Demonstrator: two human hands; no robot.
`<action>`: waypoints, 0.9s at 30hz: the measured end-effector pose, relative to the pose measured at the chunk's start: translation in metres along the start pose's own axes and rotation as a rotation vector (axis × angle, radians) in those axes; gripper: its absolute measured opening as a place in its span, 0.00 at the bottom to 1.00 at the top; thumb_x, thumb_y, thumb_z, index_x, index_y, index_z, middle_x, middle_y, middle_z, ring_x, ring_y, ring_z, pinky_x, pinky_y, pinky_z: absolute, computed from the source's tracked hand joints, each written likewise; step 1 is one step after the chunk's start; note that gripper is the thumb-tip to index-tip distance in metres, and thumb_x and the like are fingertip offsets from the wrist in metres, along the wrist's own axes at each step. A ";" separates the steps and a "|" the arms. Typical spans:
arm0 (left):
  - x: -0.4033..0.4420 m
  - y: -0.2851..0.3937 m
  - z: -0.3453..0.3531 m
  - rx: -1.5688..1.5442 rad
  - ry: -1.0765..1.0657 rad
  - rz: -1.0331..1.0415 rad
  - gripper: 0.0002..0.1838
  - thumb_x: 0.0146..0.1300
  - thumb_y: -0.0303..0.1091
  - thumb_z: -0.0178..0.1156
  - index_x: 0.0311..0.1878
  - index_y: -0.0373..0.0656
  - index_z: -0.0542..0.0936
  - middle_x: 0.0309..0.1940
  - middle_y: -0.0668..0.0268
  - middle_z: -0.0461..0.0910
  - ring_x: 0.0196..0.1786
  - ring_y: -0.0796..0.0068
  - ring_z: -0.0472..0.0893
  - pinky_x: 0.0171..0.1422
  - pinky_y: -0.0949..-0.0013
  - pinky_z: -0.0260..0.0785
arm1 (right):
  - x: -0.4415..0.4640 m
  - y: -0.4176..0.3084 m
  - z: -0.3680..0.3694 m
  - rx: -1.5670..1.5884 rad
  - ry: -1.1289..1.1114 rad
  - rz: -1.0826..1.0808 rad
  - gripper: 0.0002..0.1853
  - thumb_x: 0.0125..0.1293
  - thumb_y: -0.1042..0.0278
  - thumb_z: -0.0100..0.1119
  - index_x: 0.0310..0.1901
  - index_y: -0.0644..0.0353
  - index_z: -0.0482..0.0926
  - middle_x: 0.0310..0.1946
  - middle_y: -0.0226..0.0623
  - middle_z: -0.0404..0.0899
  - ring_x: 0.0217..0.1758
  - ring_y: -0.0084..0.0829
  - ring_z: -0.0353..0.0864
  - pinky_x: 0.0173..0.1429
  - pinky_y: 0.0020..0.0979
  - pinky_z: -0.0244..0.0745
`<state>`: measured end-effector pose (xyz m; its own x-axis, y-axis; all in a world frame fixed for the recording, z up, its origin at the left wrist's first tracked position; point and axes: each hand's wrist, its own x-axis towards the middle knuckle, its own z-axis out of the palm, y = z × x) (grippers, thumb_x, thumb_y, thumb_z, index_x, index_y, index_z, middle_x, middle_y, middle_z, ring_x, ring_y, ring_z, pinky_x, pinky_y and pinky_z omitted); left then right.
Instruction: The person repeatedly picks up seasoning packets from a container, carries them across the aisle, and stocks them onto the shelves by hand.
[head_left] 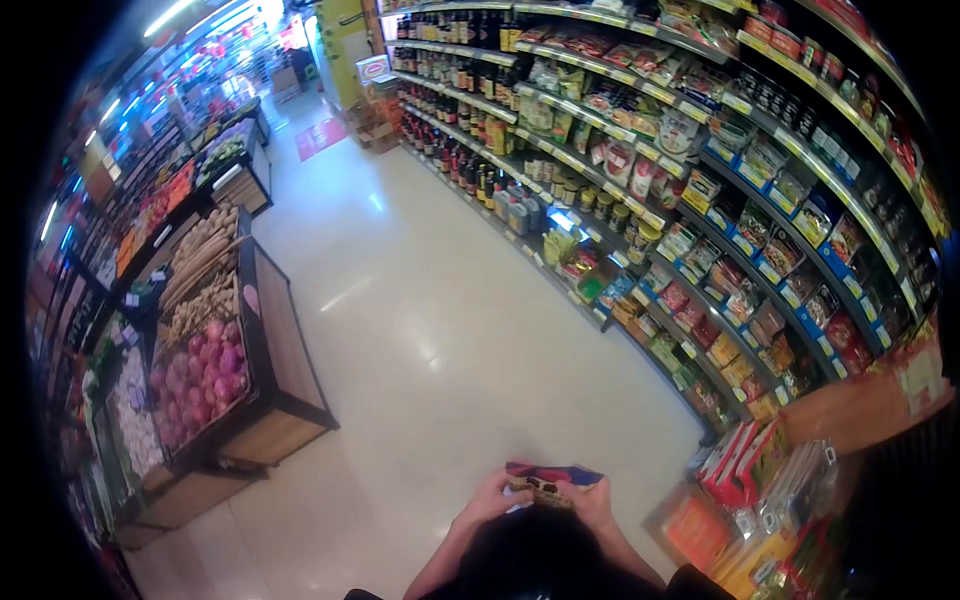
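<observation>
At the bottom centre, my left hand [490, 498] is closed on the left end of a small packet [545, 480], and my right hand [590, 500] is closed on its right end. The packet looks red, dark blue and tan, with print too small to read. Both hands hold it up in front of my body, above the pale floor. My thumbs lie over its near face. Dark clothing or hair hides the space just below the packet.
Left stands a wooden produce stand [290, 340] with red onions [205, 375] and roots. Shelves [640, 150] of bottles, jars and packets run along the right. Red packages [740, 460] and a cardboard box [860, 400] are at the lower right. A pink floor mat [321, 138] lies farther down the aisle.
</observation>
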<state>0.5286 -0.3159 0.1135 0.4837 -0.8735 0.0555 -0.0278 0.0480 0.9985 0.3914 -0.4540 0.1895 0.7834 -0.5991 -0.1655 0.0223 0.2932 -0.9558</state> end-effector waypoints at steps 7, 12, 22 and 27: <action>0.052 -0.024 -0.007 -0.189 -0.246 -0.469 0.14 0.65 0.33 0.61 0.50 0.37 0.78 0.41 0.67 0.82 0.41 0.79 0.80 0.47 0.73 0.74 | 0.056 0.015 -0.033 -0.163 0.314 0.053 0.09 0.64 0.68 0.62 0.36 0.66 0.82 0.30 0.28 0.82 0.31 0.17 0.77 0.36 0.23 0.73; 0.118 0.028 -0.003 -0.320 -0.195 -0.599 0.17 0.65 0.38 0.61 0.52 0.37 0.77 0.41 0.67 0.82 0.41 0.79 0.80 0.47 0.73 0.73 | 0.119 0.038 -0.057 0.051 0.547 -0.027 0.12 0.65 0.62 0.61 0.34 0.64 0.81 0.30 0.32 0.82 0.31 0.18 0.78 0.35 0.24 0.73; 0.276 0.014 -0.007 -0.512 0.022 -0.758 0.20 0.68 0.40 0.56 0.54 0.33 0.74 0.45 0.60 0.81 0.43 0.74 0.81 0.46 0.71 0.75 | 0.228 -0.017 -0.095 -0.233 0.039 0.194 0.24 0.67 0.61 0.58 0.58 0.66 0.69 0.50 0.40 0.78 0.52 0.28 0.78 0.57 0.29 0.71; 0.343 0.036 0.013 -0.431 -0.052 -0.600 0.19 0.70 0.38 0.54 0.55 0.33 0.73 0.46 0.62 0.80 0.46 0.75 0.80 0.52 0.71 0.73 | 0.273 -0.025 -0.128 0.266 0.041 0.193 0.25 0.65 0.69 0.59 0.61 0.65 0.65 0.51 0.39 0.77 0.52 0.29 0.78 0.57 0.29 0.72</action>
<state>0.6820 -0.6202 0.1687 0.2655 -0.8304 -0.4899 0.5798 -0.2685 0.7693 0.5254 -0.7202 0.1368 0.7635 -0.5415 -0.3519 0.0414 0.5849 -0.8101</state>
